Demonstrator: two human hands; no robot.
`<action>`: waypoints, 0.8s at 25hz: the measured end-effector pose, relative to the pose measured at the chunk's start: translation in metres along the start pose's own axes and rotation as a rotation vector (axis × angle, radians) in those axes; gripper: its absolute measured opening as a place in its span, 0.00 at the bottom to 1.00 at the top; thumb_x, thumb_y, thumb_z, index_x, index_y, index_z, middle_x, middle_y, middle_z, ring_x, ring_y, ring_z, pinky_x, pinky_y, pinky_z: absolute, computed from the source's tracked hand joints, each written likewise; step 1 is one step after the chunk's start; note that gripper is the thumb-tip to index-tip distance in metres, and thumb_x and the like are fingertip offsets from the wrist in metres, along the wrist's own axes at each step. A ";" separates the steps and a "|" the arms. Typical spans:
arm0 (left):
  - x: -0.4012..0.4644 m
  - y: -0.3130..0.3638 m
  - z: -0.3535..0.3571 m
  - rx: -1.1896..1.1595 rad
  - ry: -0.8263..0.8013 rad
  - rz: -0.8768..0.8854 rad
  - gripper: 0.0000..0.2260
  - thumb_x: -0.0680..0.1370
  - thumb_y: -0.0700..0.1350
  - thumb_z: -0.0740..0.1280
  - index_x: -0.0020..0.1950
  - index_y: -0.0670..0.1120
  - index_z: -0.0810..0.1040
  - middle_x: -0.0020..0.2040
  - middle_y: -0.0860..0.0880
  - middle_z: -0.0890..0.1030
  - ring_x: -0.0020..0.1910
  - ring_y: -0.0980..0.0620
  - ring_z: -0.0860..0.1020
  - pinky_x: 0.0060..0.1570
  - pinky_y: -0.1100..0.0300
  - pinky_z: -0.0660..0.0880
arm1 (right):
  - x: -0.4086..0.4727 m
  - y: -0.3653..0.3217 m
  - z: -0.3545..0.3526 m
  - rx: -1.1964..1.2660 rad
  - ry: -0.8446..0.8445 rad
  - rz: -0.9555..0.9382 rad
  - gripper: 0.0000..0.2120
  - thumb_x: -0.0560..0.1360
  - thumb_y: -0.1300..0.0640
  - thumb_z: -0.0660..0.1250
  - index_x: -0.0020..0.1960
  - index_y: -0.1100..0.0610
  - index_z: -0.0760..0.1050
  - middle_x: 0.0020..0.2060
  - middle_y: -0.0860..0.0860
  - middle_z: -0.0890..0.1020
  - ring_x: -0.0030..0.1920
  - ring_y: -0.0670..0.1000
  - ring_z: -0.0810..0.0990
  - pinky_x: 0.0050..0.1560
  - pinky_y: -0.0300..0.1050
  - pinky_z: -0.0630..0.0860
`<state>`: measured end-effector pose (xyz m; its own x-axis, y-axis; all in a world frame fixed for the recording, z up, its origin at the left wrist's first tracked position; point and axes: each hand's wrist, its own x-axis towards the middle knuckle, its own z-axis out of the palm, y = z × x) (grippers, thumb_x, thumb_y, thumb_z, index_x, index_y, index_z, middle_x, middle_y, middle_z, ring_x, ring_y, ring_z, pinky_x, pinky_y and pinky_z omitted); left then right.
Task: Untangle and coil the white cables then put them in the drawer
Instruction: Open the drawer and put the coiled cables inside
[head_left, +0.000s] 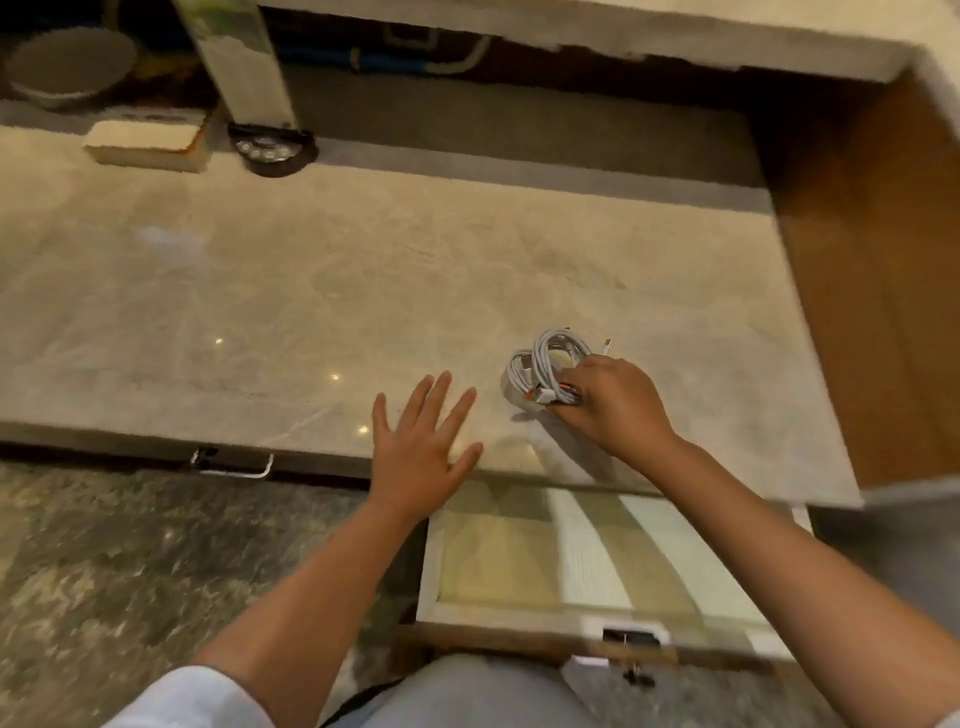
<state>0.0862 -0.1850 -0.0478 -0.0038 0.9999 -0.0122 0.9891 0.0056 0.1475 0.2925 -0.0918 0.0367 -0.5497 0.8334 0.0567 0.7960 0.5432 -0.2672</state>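
Note:
Coiled white cables (540, 364) with an orange-marked plug lie in a bundle on the beige marble desk top (311, 291), near its front right. My right hand (615, 402) grips the bundle from the right side, fingers curled round the loops. My left hand (423, 441) hovers with straight, spread fingers over the desk's front edge, left of the cables and apart from them. Below the desk edge, the drawer (431, 571) stands pulled open, its inside lined in pale green and white; its front panel carries a metal handle (631, 638).
A white box (145, 143) and a round black object (272, 150) sit at the desk's back left beside a pale upright post (244, 67). A brown wooden panel (872, 270) bounds the right side. A second, shut drawer's handle (234, 465) shows at left. Mottled floor lies below.

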 end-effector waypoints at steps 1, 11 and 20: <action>0.000 -0.001 0.000 0.007 -0.003 0.007 0.28 0.76 0.63 0.50 0.75 0.56 0.56 0.76 0.48 0.58 0.75 0.47 0.59 0.68 0.34 0.51 | -0.019 -0.005 0.000 -0.009 0.019 0.047 0.08 0.64 0.54 0.76 0.38 0.58 0.81 0.31 0.60 0.80 0.32 0.62 0.78 0.35 0.42 0.62; -0.001 0.000 -0.009 -0.016 -0.149 0.023 0.27 0.78 0.63 0.43 0.76 0.58 0.41 0.78 0.50 0.41 0.76 0.49 0.41 0.71 0.36 0.41 | -0.150 -0.077 0.030 -0.074 -0.051 0.182 0.10 0.57 0.57 0.79 0.33 0.55 0.79 0.27 0.53 0.80 0.31 0.56 0.79 0.33 0.43 0.73; 0.002 -0.003 0.001 -0.043 -0.059 0.024 0.27 0.78 0.62 0.47 0.76 0.58 0.45 0.78 0.50 0.46 0.77 0.50 0.45 0.69 0.36 0.41 | -0.115 -0.064 0.123 -0.182 -0.243 0.116 0.08 0.56 0.59 0.78 0.31 0.56 0.79 0.27 0.53 0.81 0.32 0.55 0.80 0.33 0.43 0.73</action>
<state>0.0835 -0.1833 -0.0493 0.0299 0.9973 -0.0666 0.9814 -0.0166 0.1912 0.2733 -0.2352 -0.0706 -0.4799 0.8538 -0.2016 0.8769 0.4739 -0.0803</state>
